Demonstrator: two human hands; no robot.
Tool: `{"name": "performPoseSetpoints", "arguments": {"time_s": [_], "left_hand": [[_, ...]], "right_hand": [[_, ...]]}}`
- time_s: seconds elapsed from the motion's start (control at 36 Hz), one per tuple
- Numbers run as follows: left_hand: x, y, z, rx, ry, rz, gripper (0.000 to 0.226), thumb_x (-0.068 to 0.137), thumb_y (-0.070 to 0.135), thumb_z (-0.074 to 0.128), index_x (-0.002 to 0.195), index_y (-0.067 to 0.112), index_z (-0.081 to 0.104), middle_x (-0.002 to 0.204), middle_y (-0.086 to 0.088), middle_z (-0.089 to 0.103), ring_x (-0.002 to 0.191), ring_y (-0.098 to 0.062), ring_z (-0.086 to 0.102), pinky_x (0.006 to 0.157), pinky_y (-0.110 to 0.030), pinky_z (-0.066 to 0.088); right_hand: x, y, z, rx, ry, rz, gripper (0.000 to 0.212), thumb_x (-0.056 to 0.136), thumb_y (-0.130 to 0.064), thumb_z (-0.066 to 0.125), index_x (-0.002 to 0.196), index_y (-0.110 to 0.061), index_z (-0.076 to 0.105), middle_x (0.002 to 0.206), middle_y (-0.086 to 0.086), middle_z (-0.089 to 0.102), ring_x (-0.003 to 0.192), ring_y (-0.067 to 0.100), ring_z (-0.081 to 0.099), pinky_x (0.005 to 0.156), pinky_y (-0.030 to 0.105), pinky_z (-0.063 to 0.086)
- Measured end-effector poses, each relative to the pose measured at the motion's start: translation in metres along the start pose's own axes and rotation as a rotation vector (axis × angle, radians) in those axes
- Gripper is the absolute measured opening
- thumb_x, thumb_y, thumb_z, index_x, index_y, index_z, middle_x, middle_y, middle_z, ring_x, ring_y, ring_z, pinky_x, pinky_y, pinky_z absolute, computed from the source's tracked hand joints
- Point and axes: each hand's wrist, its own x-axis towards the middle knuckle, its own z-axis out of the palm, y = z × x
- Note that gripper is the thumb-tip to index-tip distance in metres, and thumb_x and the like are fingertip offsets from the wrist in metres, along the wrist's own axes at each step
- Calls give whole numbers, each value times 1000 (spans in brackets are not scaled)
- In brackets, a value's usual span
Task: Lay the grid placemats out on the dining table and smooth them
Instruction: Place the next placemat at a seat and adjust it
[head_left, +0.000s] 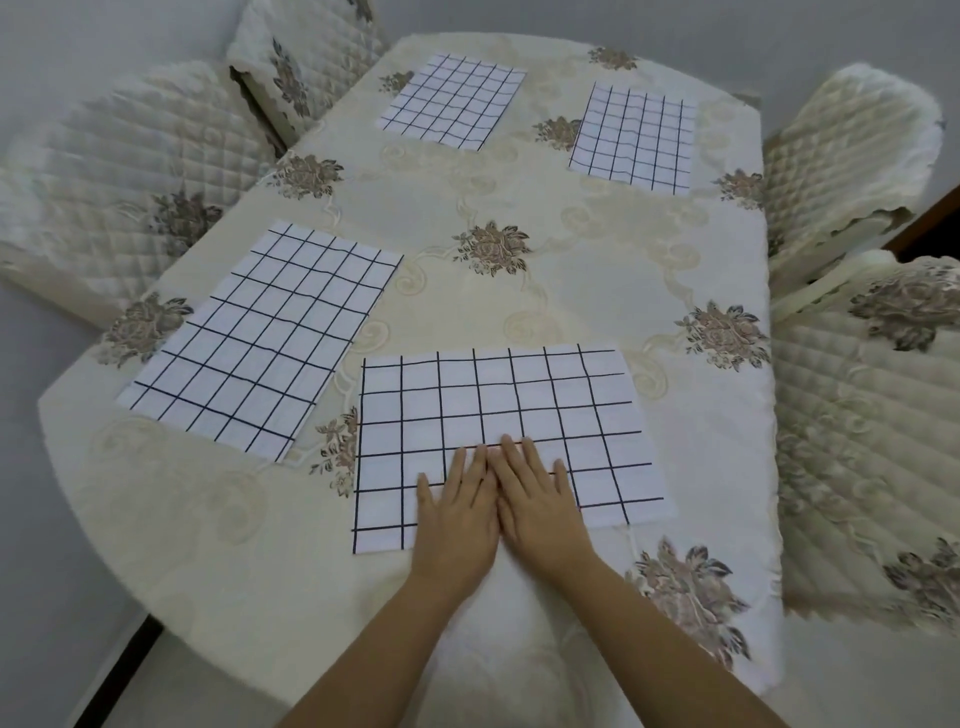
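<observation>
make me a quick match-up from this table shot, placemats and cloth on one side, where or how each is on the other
1 nearest placemat
2 left placemat
3 far right placemat
4 tablecloth

a cream with brown flowers
b under left hand and right hand
c far end, right side
d lying at an angle by the left edge

Pairs: 1-b, 2-d, 3-c, 4-a

Soft, even, shadowless indoor light, mild overall softness, strong wide-angle bowing toward the edges
</observation>
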Motion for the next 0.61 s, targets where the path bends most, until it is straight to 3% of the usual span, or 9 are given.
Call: {"name": "performPoseSetpoints", "arguments": {"time_s": [0.06, 0.08, 0.28, 0.33, 0.44, 0.56, 0.61], "left_hand": [[-2, -5, -2, -14, 16, -47, 53, 88, 37, 32, 137, 18, 36, 143, -4, 45, 134, -20, 29, 93, -61, 40], [-3, -8, -2, -19, 26, -75, 54, 87, 39, 32, 138, 19, 34, 145, -4, 43, 135, -20, 29, 94, -61, 38], [-13, -44, 3, -13, 109, -177, 56, 88, 39, 31, 138, 17, 43, 147, -7, 39, 135, -24, 28, 96, -61, 36], [-16, -56, 4, -4, 135, -209, 57, 87, 39, 31, 138, 16, 44, 147, -7, 39, 135, -25, 29, 97, -60, 35], [-17, -67, 7, 4, 186, -210, 57, 86, 33, 31, 136, 10, 45, 145, -12, 40, 134, -31, 34, 97, -61, 34], [-8, -53, 7, -4, 274, -160, 50, 82, 24, 33, 124, 2, 48, 135, -24, 49, 130, -37, 32, 102, -59, 30], [0, -37, 2, -67, 289, -128, 50, 81, 24, 34, 125, 2, 44, 135, -25, 49, 131, -35, 29, 103, -59, 27]], "right_hand": [[-3, 14, 5, -23, -10, -6, 53, 98, -44, 12, 143, -21, 30, 150, -1, 32, 145, 14, -2, 106, 51, 28], [-4, 22, 4, -30, -22, -2, 56, 97, -47, 8, 144, -22, 28, 152, -3, 28, 145, 13, -8, 109, 49, 25], [-21, 81, -13, -1, -14, 186, 68, 86, -61, -9, 145, -28, -3, 154, -10, -11, 143, 11, -14, 114, 43, -3], [-27, 92, -22, 8, -33, 265, 68, 82, -58, -7, 143, -27, -10, 151, -11, -17, 141, 11, -17, 115, 43, -3], [-32, 96, -27, 11, -3, 348, 72, 79, -55, -7, 144, -24, -7, 153, -8, -13, 143, 14, -9, 115, 48, 2], [-20, 79, -27, 54, -25, 408, 85, 76, -55, -8, 149, -14, 9, 158, 4, -4, 145, 24, -7, 113, 53, -4], [-10, 60, -28, 26, 11, 372, 79, 85, -52, 3, 146, -7, 24, 155, 15, 14, 144, 33, 11, 110, 59, 8]]}}
